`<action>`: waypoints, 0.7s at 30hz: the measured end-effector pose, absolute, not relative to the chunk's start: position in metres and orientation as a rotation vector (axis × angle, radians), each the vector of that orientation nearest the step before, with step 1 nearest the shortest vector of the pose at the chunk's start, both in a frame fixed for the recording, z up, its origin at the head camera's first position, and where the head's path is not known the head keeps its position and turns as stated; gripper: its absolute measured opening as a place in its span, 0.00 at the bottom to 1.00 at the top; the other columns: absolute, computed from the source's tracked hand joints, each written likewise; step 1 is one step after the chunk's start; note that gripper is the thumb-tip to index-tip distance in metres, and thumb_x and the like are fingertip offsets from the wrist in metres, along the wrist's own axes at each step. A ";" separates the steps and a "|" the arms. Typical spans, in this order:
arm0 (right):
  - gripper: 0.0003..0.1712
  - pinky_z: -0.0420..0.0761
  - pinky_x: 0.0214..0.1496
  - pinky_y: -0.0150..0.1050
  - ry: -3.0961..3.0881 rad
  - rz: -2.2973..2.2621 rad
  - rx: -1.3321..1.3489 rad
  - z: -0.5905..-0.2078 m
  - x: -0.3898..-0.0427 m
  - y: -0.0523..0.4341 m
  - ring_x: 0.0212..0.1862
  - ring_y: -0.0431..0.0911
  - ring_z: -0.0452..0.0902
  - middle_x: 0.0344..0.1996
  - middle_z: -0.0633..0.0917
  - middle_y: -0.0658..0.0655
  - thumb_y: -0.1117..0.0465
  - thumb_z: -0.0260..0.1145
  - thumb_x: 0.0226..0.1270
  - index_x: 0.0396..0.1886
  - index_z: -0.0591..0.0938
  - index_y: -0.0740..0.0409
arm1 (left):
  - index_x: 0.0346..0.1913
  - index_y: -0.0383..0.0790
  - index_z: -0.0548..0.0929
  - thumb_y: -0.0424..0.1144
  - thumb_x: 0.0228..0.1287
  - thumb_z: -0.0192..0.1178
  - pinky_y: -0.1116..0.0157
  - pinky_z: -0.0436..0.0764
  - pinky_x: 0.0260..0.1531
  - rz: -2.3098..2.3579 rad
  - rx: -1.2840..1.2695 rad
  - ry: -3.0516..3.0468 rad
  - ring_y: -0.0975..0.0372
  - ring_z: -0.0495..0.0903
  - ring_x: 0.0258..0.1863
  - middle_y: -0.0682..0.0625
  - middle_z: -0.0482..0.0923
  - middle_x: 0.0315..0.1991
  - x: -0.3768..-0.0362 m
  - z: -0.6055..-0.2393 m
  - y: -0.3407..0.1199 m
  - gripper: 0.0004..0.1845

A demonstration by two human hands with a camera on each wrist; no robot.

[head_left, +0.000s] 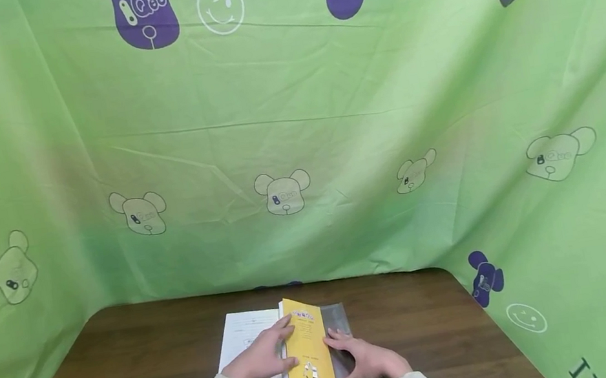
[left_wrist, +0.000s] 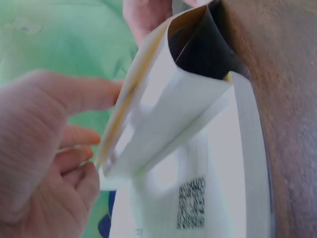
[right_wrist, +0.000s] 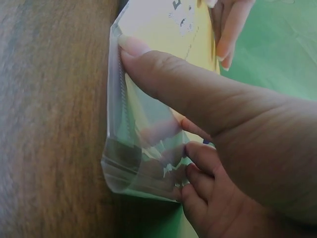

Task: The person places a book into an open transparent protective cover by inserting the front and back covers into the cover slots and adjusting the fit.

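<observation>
A book lies open, its left page (head_left: 249,324) white and printed, with a yellow cover flap (head_left: 308,338) standing raised beside it. The left hand (head_left: 265,353) rests its thumb and fingers along the yellow flap's left edge. Seen from the left wrist, the raised part bends over a dark hollow (left_wrist: 203,47), and a QR code (left_wrist: 191,203) shows on the white page. The right hand (head_left: 371,358) holds the clear plastic book cover (right_wrist: 119,168) at the yellow flap's right edge. Its thumb (right_wrist: 143,59) lies along the lower corner, and fingers show through the plastic.
The book sits near the front of a dark brown wooden table (head_left: 156,348). Green cloth (head_left: 217,241) printed with bear heads and smiling faces hangs behind the table and at both sides.
</observation>
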State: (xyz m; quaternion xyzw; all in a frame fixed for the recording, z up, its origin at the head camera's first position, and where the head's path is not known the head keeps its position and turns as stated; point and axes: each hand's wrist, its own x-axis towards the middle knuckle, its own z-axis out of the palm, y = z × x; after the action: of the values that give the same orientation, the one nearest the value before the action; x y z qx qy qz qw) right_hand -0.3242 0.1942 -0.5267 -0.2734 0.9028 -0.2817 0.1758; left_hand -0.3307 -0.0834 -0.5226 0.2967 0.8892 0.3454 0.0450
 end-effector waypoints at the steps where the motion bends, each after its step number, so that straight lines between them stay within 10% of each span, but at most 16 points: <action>1: 0.56 0.59 0.78 0.60 2.558 -0.797 -0.772 -0.527 -0.324 0.195 0.80 0.61 0.50 0.80 0.59 0.60 0.49 0.83 0.51 0.78 0.66 0.53 | 0.68 0.22 0.71 0.43 0.58 0.71 0.40 0.60 0.73 1.062 0.912 2.708 0.38 0.61 0.75 0.30 0.57 0.77 -0.331 -0.523 -0.085 0.39; 21: 0.55 0.60 0.78 0.58 2.582 -0.781 -0.835 -0.529 -0.325 0.198 0.80 0.61 0.53 0.79 0.60 0.61 0.49 0.83 0.51 0.77 0.67 0.55 | 0.67 0.21 0.72 0.40 0.59 0.72 0.42 0.59 0.73 1.032 0.898 2.710 0.38 0.58 0.76 0.28 0.56 0.76 -0.323 -0.537 -0.061 0.38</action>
State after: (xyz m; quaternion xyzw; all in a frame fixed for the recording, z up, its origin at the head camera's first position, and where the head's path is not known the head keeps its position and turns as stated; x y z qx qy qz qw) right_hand -0.3248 0.1984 -0.5291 -0.2919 0.9029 -0.2731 0.1580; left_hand -0.3226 -0.0615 -0.5371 0.2954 0.8915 0.3394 0.0531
